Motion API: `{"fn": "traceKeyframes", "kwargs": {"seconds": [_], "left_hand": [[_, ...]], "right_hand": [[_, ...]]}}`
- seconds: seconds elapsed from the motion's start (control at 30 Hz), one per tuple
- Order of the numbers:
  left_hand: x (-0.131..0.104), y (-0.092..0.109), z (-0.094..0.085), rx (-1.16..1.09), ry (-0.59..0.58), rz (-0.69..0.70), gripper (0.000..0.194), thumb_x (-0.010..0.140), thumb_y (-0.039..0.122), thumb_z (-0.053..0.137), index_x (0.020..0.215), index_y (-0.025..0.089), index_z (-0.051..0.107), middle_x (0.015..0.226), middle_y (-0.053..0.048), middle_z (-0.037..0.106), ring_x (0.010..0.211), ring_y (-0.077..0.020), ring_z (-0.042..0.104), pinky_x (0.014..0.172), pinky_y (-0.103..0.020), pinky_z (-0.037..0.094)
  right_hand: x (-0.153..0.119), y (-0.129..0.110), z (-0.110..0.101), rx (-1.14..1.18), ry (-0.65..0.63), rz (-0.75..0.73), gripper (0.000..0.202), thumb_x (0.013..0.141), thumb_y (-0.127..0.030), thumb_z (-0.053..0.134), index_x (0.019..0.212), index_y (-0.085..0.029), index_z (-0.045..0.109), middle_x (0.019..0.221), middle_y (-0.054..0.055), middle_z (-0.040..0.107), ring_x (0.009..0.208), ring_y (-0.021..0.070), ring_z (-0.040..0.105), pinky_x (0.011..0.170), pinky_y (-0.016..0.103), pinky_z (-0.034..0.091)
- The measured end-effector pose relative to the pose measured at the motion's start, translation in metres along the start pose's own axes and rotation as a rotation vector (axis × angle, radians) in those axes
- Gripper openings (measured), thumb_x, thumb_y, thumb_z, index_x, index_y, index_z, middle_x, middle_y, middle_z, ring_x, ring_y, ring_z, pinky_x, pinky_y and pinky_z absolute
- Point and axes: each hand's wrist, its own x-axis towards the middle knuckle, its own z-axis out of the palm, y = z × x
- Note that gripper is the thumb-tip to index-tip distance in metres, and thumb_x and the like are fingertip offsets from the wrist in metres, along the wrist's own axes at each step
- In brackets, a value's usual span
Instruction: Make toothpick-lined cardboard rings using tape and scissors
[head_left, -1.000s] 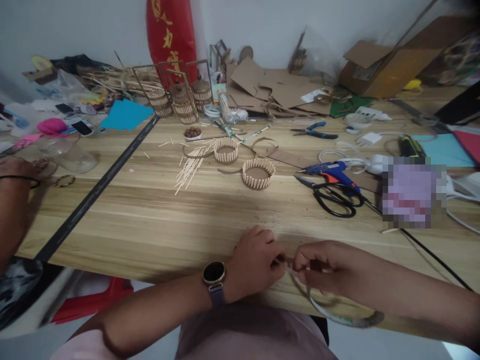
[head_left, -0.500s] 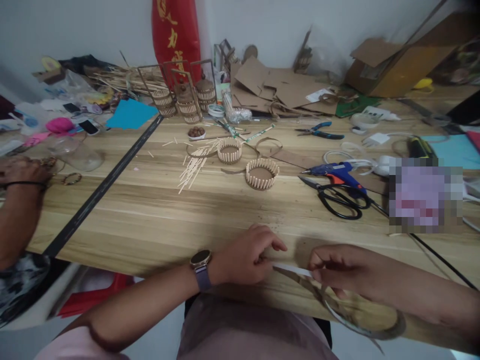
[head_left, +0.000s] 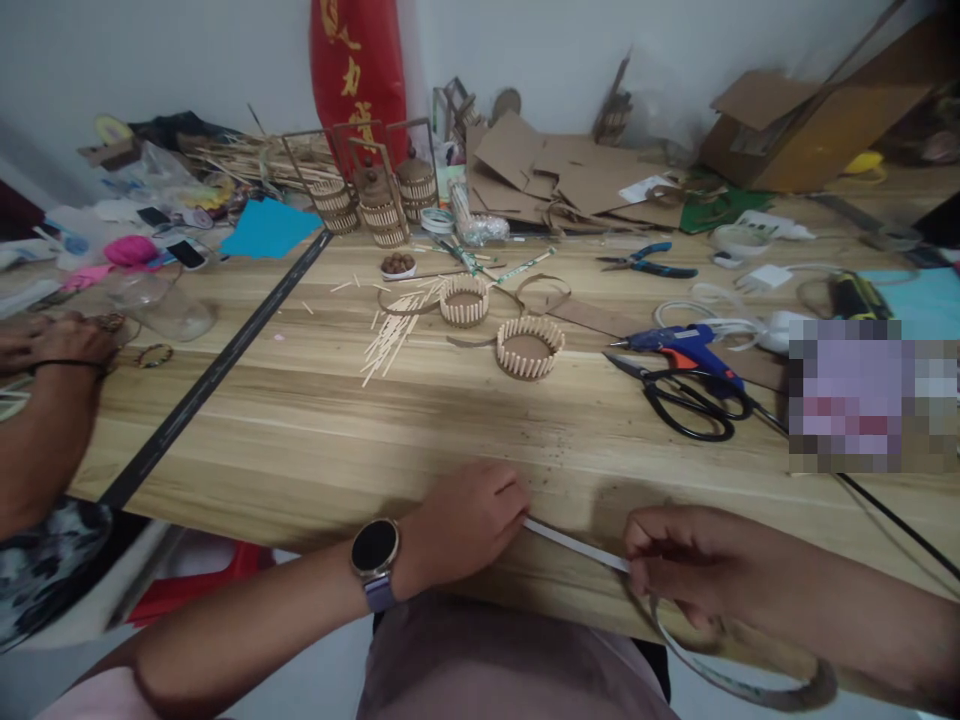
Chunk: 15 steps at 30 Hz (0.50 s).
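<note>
A narrow strip point(head_left: 576, 544), whitish on the side facing me, runs taut between both hands over the near edge of the table. My left hand point(head_left: 472, 522) is closed on one end; its fingertips are curled out of sight. My right hand point(head_left: 686, 555) pinches the strip farther along between thumb and fingers. Beyond it the rest of the strip hangs below in a large curl, brownish with some green marks. Ahead on the table stand two round pieces ringed with short wooden pegs, a nearer ring point(head_left: 530, 350) and a farther ring point(head_left: 463, 303).
Black-handled scissors point(head_left: 690, 405) and a blue glue gun point(head_left: 686, 345) lie to the right, with pliers point(head_left: 649, 262) behind them. Loose wooden sticks point(head_left: 391, 340) are scattered left of the rings. Finished small baskets point(head_left: 385, 222) stand at the back. Another person's hands point(head_left: 71, 345) work at the far left.
My left hand has closed its fingers, which were apart, on the strip's end. The strip between my hands now looks straighter and longer. My right hand has shifted slightly lower.
</note>
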Motion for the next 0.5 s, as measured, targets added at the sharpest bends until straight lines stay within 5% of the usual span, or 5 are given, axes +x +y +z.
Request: {"fn": "traceKeyframes", "kwargs": {"seconds": [0.17, 0.5], "left_hand": [[-0.009, 0.004, 0.006, 0.090, -0.011, -0.050, 0.022, 0.100, 0.021, 0.041, 0.091, 0.016, 0.060, 0.093, -0.006, 0.061, 0.082, -0.0186, 0.055, 0.071, -0.030, 0.045], [-0.010, -0.001, 0.006, 0.145, -0.056, 0.115, 0.016, 0.099, 0.022, 0.044, 0.098, 0.016, 0.059, 0.099, -0.007, 0.062, 0.082, -0.0198, 0.058, 0.067, -0.031, 0.046]], "right_hand": [[-0.003, -0.014, 0.001, -0.049, -0.006, -0.002, 0.023, 0.086, -0.038, 0.053, 0.075, -0.018, 0.056, 0.064, -0.002, 0.052, 0.059, 0.0105, 0.044, 0.056, 0.023, 0.033], [-0.014, -0.044, 0.006, -0.296, 0.120, -0.043, 0.030, 0.084, -0.047, 0.049, 0.069, -0.021, 0.053, 0.061, 0.000, 0.050, 0.058, 0.0136, 0.042, 0.052, 0.024, 0.031]]}}
